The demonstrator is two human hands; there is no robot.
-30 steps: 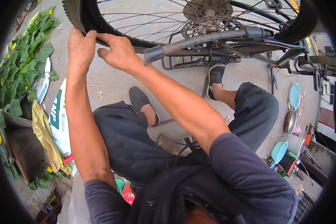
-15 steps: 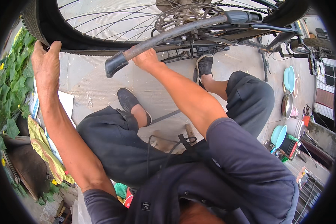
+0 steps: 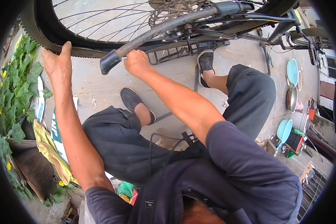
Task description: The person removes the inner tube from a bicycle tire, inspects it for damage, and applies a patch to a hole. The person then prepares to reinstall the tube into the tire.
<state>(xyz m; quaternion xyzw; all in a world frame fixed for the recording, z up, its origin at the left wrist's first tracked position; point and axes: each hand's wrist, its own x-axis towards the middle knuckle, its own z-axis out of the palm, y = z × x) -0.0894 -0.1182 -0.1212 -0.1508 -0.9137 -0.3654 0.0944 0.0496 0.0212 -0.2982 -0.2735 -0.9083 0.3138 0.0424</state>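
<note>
Left hand (image 3: 59,67), at ten o'clock, is partly closed round the tyre (image 3: 31,30), thumb lying on the near side and fingers bent out of sight behind; how firmly it presses I cannot tell. At eleven, the right hand (image 3: 137,63) is curled almost into a fist by the tyre's lower edge, and whether it grips rubber or only rests there is hidden. The tyre arcs across the top from ten towards one o'clock, its upper part out of view.

Just beside the right hand, on its ten o'clock side, hangs the black end cap (image 3: 110,62) of a bent grey bar (image 3: 149,35); a slip that way would likely knock the knuckles against it. Were the wheel to turn, fingers straying inward could be caught by the spokes (image 3: 104,18), or worse by the brake disc (image 3: 171,14) at twelve.

Farther out, at one o'clock, the right shoe (image 3: 205,65) stands close by the black rack (image 3: 170,55), so an uneven pull that tipped the bicycle might bring metal onto that foot. Down at eight, the yellow sack (image 3: 48,149) lies near the left forearm (image 3: 72,127) and could snag it if the elbow swung wide
</note>
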